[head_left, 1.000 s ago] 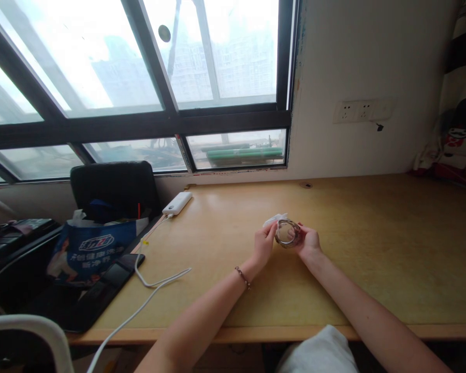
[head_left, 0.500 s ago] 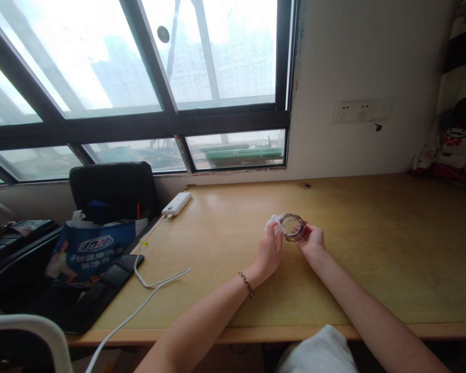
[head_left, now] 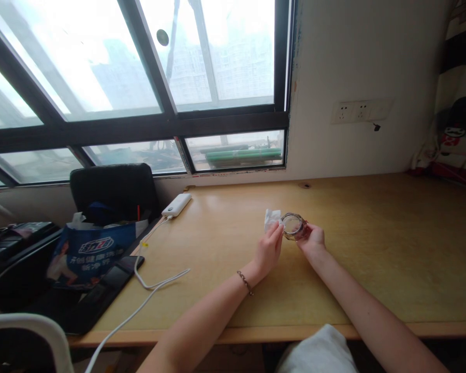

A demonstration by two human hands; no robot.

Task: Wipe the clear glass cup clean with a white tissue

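Note:
My right hand [head_left: 312,239] is closed around the side of a clear glass cup [head_left: 292,225], whose round rim faces me above the table. Fingers show through the glass on its right side. Pinched in my left hand [head_left: 268,251] is a crumpled white tissue [head_left: 272,217], pressed against the left edge of the cup's rim. Part of the tissue sticks up beyond my left fingertips. A dark beaded bracelet [head_left: 245,283] circles my left wrist.
The wooden table [head_left: 373,248] spreads under both hands. A white power bank [head_left: 176,204] lies at its left edge, with a white cable [head_left: 155,286] trailing toward me. Left stands a black chair [head_left: 114,186] holding a blue bag [head_left: 97,254]. Wall sockets [head_left: 359,111] sit behind.
My left fingers have straightened along the cup's rim, and more of the tissue stands up to their left. The right hand keeps its hold on the cup, almost unmoved.

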